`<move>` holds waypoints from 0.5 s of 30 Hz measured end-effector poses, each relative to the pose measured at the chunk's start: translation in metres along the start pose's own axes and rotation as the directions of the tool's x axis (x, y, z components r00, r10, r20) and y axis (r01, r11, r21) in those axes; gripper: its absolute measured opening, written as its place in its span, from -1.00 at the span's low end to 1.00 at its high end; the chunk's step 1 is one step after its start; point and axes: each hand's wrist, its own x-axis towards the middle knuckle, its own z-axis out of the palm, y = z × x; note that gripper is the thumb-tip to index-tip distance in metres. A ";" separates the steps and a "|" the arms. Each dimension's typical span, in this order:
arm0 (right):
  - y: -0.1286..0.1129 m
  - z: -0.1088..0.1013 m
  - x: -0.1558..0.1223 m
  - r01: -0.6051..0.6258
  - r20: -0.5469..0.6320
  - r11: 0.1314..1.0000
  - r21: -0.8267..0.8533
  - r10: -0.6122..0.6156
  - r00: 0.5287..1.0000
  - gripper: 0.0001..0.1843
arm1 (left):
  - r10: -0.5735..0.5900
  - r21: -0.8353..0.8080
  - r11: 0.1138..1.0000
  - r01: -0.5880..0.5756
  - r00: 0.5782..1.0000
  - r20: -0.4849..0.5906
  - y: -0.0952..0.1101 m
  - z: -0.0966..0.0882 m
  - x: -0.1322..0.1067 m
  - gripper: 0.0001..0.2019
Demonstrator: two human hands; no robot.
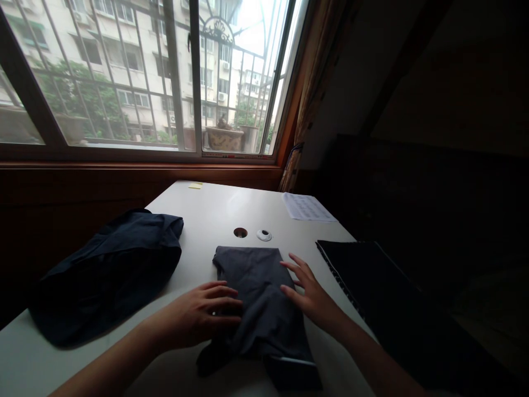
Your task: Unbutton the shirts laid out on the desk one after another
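A dark grey-blue piece of clothing [264,298] lies folded into a rough rectangle on the white table [223,207] in front of me. Its lower end is uneven, with darker flaps sticking out toward me. My left hand [204,311] is over its left edge, fingers stretched out and slightly bent. At the right edge, my right hand [303,289] has its fingers spread, the tips at or just above the cloth. Whether either hand presses on the fabric I cannot tell. Neither hand grips anything.
A dark blue garment [124,264] lies crumpled at the left. Dark cloth [372,292] covers the table's right side. Farther back are a cable hole [240,232], its white cover [264,235], printed paper [308,207] and yellow sticky notes [195,186]. A barred window [140,82] stands behind.
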 end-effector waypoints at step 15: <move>-0.052 0.005 -0.055 0.395 0.250 0.886 -0.243 -0.336 0.908 -0.62 | -0.443 -0.352 0.878 0.323 0.827 -0.346 -0.010 0.002 -0.018 -0.80</move>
